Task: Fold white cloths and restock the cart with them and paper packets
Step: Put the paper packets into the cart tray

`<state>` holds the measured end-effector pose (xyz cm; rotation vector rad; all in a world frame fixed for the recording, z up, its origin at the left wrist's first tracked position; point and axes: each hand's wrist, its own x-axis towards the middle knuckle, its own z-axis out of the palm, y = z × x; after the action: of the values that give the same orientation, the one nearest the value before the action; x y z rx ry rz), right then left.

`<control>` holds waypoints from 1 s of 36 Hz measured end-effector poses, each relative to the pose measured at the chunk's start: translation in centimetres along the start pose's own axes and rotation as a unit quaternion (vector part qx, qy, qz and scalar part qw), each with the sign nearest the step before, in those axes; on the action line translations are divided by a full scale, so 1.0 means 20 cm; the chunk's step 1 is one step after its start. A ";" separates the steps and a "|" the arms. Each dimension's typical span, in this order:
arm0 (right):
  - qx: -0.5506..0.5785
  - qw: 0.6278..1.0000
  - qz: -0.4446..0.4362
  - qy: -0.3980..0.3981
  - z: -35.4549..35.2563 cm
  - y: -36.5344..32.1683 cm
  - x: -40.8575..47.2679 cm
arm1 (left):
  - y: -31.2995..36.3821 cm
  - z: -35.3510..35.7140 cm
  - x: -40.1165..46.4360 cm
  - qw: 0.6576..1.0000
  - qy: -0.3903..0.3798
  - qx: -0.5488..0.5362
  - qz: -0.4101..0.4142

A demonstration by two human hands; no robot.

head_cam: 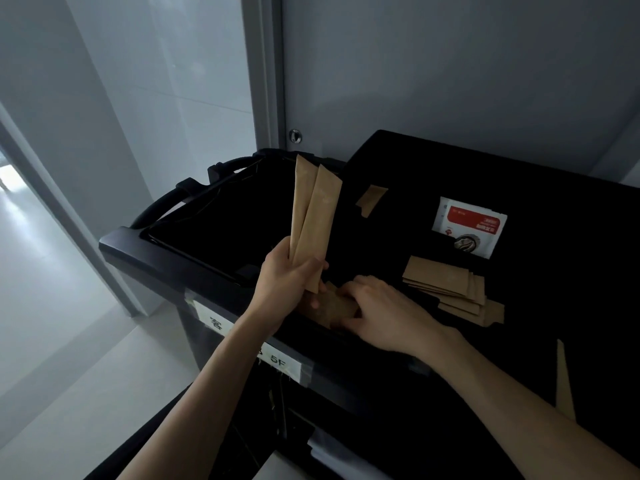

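My left hand [285, 275] grips two long brown paper packets [313, 216] by their lower ends and holds them upright over the black cart [145, 252]. Just to the right, my right hand [377, 311] reaches down onto more brown packets [334, 304] lying at the cart's near edge, fingers curled around them. A fanned stack of brown packets [450, 284] lies on the cart top to the right. No white cloth is in view.
A white and red sachet [467, 225] lies on the dark cart top at the back. Single brown packets lie at the middle back [372, 199] and the right edge [564, 382]. A deep black bin [228, 216] opens on the left. A grey wall stands behind.
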<state>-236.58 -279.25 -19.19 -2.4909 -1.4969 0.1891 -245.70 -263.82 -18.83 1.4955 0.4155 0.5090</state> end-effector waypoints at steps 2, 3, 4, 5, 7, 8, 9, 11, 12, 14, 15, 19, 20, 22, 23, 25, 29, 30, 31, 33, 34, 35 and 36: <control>-0.055 0.998 0.015 0.016 0.00 -0.01 0.00 | 0.00 0.00 0.00 1.000 0.000 -0.003 -0.003; -0.085 0.996 0.028 0.023 0.00 -0.02 0.00 | 0.01 -0.01 0.00 1.000 -0.003 -0.006 -0.003; -0.111 0.993 0.039 0.019 0.01 -0.03 0.00 | 0.01 0.00 0.00 1.000 -0.005 -0.007 -0.004; -0.129 0.990 0.047 0.010 0.01 -0.04 0.00 | 0.01 0.00 0.00 1.000 -0.009 -0.007 -0.006; -0.131 0.990 0.052 -0.008 0.03 -0.07 0.01 | 0.02 0.00 0.01 1.000 -0.025 -0.012 -0.007; -0.109 0.993 0.055 -0.011 0.03 -0.08 0.02 | 0.03 0.01 0.01 0.999 -0.034 -0.014 -0.006; -0.070 0.996 0.056 -0.010 0.02 -0.10 0.03 | 0.03 0.01 0.02 0.999 -0.042 -0.015 -0.004; 0.023 0.998 0.052 -0.014 -0.01 -0.13 0.04 | 0.04 0.01 0.02 0.998 -0.055 -0.023 0.001; 0.060 0.997 0.048 -0.012 -0.02 -0.14 0.05 | 0.04 0.02 0.02 0.998 -0.059 -0.031 0.001; 0.098 0.994 0.051 0.002 -0.02 -0.16 0.05 | 0.04 0.02 0.03 0.997 -0.065 -0.042 0.000; 0.103 0.993 0.058 0.009 -0.02 -0.15 0.04 | 0.04 0.02 0.03 0.997 -0.069 -0.047 0.001; -0.026 0.994 0.106 0.013 0.01 -0.12 0.01 | 0.04 0.00 0.05 0.995 -0.085 -0.053 0.009; -0.055 0.992 0.117 0.005 0.01 -0.12 0.00 | 0.04 -0.01 0.05 0.995 -0.089 -0.050 0.012; -0.034 0.992 0.120 -0.009 0.01 -0.13 0.00 | 0.05 -0.01 0.05 0.994 -0.099 -0.051 0.012; 0.001 0.993 0.113 -0.012 0.00 -0.14 0.01 | 0.05 -0.01 0.05 0.993 -0.103 -0.054 0.009; 0.055 0.992 0.107 -0.025 -0.01 -0.15 0.02 | 0.05 0.00 0.06 0.992 -0.114 -0.057 0.007; 0.057 0.990 0.130 -0.022 -0.01 -0.14 0.00 | 0.05 0.03 0.07 0.990 -0.132 -0.057 0.005; 0.042 0.990 0.133 -0.016 -0.02 -0.12 -0.01 | 0.05 0.04 0.07 0.988 -0.138 -0.063 0.003; 0.030 0.990 0.135 -0.008 -0.04 -0.10 -0.01 | 0.06 0.05 0.08 0.987 -0.144 -0.072 -0.001; 0.028 0.989 0.144 0.031 -0.09 -0.05 -0.02 | 0.06 0.07 0.08 0.984 -0.156 -0.089 -0.007; 0.042 0.985 0.155 0.061 -0.13 -0.01 -0.02 | 0.07 0.09 0.08 0.982 -0.161 -0.098 -0.008; 0.068 0.979 0.170 0.095 -0.17 0.02 -0.02 | 0.07 0.11 0.08 0.980 -0.166 -0.108 -0.008; 0.108 0.967 0.188 0.131 -0.20 0.05 -0.02 | 0.07 0.12 0.08 0.978 -0.172 -0.118 -0.011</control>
<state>-234.92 -280.53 -15.54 -2.4797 -0.8457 0.0756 -243.15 -264.96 -17.18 1.3148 0.0952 0.2631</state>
